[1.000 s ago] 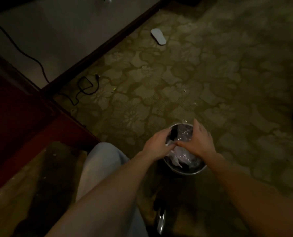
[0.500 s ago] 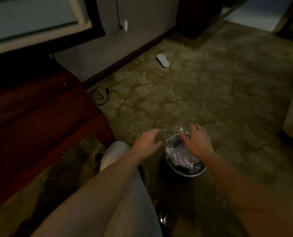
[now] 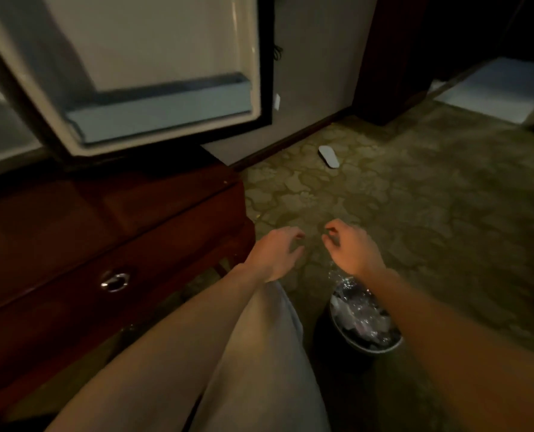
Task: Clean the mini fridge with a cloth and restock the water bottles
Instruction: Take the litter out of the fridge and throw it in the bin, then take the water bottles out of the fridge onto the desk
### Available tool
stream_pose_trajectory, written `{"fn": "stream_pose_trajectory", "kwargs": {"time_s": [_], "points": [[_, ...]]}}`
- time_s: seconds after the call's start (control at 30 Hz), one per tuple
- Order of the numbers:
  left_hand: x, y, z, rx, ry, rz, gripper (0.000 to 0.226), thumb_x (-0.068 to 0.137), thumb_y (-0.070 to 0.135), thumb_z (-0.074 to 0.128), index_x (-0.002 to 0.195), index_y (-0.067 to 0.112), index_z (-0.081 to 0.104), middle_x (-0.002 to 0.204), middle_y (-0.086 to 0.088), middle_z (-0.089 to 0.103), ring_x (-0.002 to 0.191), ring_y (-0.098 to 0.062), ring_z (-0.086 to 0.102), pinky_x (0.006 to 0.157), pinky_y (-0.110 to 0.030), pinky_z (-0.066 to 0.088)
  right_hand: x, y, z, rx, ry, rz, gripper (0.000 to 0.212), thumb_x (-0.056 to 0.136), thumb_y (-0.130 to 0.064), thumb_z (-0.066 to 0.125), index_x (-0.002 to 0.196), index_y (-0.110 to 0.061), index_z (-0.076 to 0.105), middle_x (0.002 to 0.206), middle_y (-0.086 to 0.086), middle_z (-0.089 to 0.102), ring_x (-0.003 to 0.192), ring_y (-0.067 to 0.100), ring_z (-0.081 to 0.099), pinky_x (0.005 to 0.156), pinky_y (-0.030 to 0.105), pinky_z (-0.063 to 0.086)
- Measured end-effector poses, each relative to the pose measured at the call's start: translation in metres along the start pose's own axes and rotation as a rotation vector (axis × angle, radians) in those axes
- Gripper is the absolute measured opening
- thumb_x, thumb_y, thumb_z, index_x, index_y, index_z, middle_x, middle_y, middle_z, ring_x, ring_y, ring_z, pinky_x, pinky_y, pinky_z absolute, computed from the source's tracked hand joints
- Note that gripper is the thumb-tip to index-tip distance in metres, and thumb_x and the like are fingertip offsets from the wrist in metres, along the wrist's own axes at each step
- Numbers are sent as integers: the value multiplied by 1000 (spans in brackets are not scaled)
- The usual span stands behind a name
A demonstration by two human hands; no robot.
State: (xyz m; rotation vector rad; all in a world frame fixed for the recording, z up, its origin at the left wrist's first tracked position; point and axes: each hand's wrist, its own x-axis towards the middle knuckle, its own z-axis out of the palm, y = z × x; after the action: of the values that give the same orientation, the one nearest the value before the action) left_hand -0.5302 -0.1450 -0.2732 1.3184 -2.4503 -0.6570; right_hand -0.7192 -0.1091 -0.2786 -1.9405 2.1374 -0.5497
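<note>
Lighting: dim, warm indoor. Brightest area: pale inner liner of the open fridge door (image 3: 153,57), softly blurred. Secondary glow: doorway floor (image 3: 502,88), upper right. Glare: small glints on crumpled plastic in the bin (image 3: 363,319). Shadows: heavy beside the bin and under the cabinet (image 3: 72,244). Wide-angle bending at edges; overall grain, soft focus.

Both my forearms (image 3: 172,347) showing bare, no sleeves; light grey trousers (image 3: 259,353) covering my knee.
</note>
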Motion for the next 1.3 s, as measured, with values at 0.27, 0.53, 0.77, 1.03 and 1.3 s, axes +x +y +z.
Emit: {"fn": "stream_pose_trajectory", "kwargs": {"time_s": [0.27, 0.53, 0.77, 1.03, 1.3], "points": [[-50, -1, -104, 129, 175, -11, 33, 97, 38, 52, 126, 22, 58, 121, 3, 61, 110, -19, 59, 91, -41, 50, 12, -106, -48, 37, 106, -235, 35, 94, -41, 53, 124, -24, 56, 117, 0, 64, 107, 19, 62, 85, 42, 55], [-101, -8, -190, 243, 401, -65, 33, 97, 42, 51, 125, 24, 57, 121, 6, 60, 114, -15, 56, 93, -37, 49, 23, -191, -92, 49, 160, -402, 34, 94, -42, 53, 122, -22, 59, 115, -1, 65, 107, 19, 61, 85, 39, 54], [-151, -33, -261, 451, 543, -180, 41, 97, 48, 49, 126, 21, 58, 120, 2, 62, 113, -20, 57, 90, -36, 47, 31, -266, -110, 6, 168, -477, 45, 97, -45, 50, 136, -23, 52, 130, -1, 59, 118, 20, 56, 94, 35, 49], [-208, -72, -324, 548, 633, -339, 47, 96, 50, 47, 132, 21, 54, 126, 1, 59, 119, -21, 53, 97, -38, 41, 34, -357, -109, 47, 153, -595, 47, 96, -45, 48, 140, -28, 48, 138, -1, 54, 126, 21, 50, 99, 38, 44], [-260, -106, -371, 594, 715, -478, 46, 95, 50, 48, 133, 24, 52, 130, 2, 58, 117, -20, 56, 94, -37, 43, 36, -447, -104, 94, 163, -781, 43, 97, -38, 52, 139, -27, 48, 126, 1, 62, 111, 24, 59, 80, 35, 48]]}}
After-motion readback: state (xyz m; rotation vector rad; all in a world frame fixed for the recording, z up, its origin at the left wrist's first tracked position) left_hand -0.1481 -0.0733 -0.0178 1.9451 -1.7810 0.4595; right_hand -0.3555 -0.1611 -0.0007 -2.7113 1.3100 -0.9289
